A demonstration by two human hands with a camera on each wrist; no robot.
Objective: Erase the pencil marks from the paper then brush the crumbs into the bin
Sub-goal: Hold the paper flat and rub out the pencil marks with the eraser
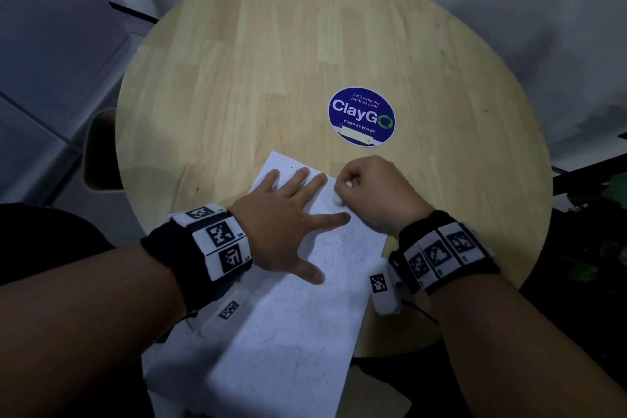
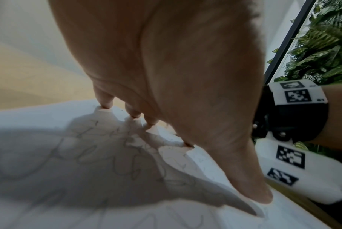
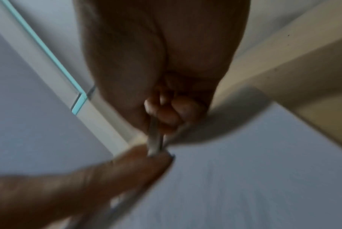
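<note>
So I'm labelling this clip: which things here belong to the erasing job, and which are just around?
In the job:
paper, with pencil marks
eraser, gripped by the right hand
left hand, pressing the paper flat

Just around:
table
sticker
plant

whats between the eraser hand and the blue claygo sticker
Only bare wood of the table, seen in the head view, separates the right hand from the sticker.

matt wooden table (image 1: 258,54), white paper (image 1: 288,332), glossy sticker (image 1: 361,116)

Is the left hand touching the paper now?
Touching. Left wrist view shows the left hand with fingertips and thumb pressed on the paper.
</note>
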